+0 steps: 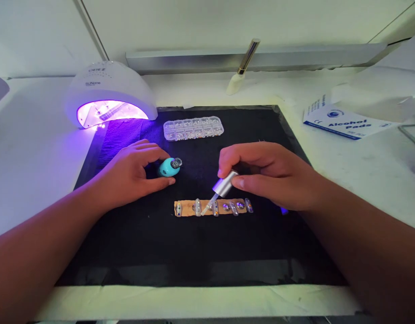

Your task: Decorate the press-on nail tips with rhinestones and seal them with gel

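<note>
My left hand [136, 168] is closed around a turquoise nail polish bottle [169, 167], tilted with its uncapped neck toward the right. Between the thumb and fingers of my right hand [264, 173] is the silver cap of a nail polish brush [224, 184]. The white bristles point down-left, at or just above a tan strip [187, 208]. Along that strip sit several glittery nail tips [198, 207] and round shiny studs [240, 205]. Whether the bristles touch the strip, I cannot tell.
A black mat [133, 243] lies under everything. Beyond my hands is a clear compartment case [194, 129] of small gems. A lit white nail lamp [113, 90] stands back left. Behind are a white bottle with a gold cap [236, 83] and an alcohol pads box [345, 119].
</note>
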Action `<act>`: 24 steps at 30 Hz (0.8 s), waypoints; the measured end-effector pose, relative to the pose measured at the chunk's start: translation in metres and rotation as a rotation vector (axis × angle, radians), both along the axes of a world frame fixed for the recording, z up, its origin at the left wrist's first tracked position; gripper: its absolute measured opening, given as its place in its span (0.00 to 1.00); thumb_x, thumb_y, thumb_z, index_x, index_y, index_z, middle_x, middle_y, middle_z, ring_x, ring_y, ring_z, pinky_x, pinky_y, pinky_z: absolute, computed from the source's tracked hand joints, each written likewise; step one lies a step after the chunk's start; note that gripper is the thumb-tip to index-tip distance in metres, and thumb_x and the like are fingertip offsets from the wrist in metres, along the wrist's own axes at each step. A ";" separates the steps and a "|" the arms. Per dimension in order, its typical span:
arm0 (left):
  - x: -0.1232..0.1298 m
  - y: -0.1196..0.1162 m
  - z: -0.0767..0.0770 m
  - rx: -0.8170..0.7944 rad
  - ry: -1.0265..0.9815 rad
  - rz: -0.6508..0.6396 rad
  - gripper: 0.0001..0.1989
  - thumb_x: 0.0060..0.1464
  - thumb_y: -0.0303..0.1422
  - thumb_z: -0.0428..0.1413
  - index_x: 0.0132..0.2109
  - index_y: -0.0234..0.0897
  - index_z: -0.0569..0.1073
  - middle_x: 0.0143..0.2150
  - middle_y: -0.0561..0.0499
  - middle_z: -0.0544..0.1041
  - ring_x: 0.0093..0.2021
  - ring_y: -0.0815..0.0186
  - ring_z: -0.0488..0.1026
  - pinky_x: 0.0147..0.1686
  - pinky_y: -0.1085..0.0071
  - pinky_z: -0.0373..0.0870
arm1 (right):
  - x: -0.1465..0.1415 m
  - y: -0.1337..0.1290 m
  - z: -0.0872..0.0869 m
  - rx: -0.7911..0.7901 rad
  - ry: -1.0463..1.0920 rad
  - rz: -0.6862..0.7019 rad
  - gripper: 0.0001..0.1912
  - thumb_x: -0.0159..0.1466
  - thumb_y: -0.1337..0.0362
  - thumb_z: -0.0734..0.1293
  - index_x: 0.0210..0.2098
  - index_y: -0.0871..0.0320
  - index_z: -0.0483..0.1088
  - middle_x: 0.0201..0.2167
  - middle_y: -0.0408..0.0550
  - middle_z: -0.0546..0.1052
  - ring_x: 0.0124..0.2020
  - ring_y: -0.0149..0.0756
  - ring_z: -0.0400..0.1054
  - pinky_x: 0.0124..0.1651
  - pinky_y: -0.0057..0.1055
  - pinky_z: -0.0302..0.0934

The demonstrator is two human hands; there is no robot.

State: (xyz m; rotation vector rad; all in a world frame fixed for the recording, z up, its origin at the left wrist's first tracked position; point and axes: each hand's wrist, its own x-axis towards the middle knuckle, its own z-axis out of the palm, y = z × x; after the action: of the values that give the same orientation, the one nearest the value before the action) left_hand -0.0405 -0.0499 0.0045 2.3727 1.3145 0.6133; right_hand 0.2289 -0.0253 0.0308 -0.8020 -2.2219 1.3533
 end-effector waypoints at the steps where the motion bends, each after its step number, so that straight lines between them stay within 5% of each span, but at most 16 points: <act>1: 0.000 0.000 0.000 0.001 0.001 -0.001 0.11 0.54 0.40 0.61 0.39 0.36 0.76 0.34 0.54 0.76 0.36 0.65 0.69 0.38 0.69 0.63 | 0.000 0.000 0.000 0.001 -0.001 0.010 0.04 0.60 0.68 0.63 0.33 0.56 0.69 0.27 0.41 0.70 0.28 0.31 0.66 0.31 0.30 0.60; 9: -0.001 -0.001 0.001 -0.016 0.008 0.011 0.12 0.54 0.41 0.61 0.40 0.38 0.76 0.35 0.54 0.76 0.36 0.64 0.69 0.39 0.68 0.63 | -0.001 0.002 0.001 0.047 -0.029 0.076 0.05 0.61 0.69 0.62 0.33 0.56 0.69 0.27 0.40 0.71 0.27 0.29 0.65 0.30 0.29 0.60; 24: -0.001 -0.002 0.001 -0.020 0.017 0.019 0.13 0.54 0.42 0.60 0.40 0.38 0.77 0.36 0.53 0.77 0.37 0.63 0.70 0.39 0.67 0.64 | -0.001 0.003 0.000 0.025 0.025 -0.025 0.04 0.58 0.69 0.64 0.31 0.56 0.70 0.27 0.41 0.71 0.28 0.30 0.64 0.32 0.31 0.58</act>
State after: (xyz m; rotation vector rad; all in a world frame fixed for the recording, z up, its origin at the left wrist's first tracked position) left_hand -0.0415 -0.0518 0.0056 2.3566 1.3454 0.5841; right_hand 0.2279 -0.0219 0.0306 -0.7970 -2.1986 1.3138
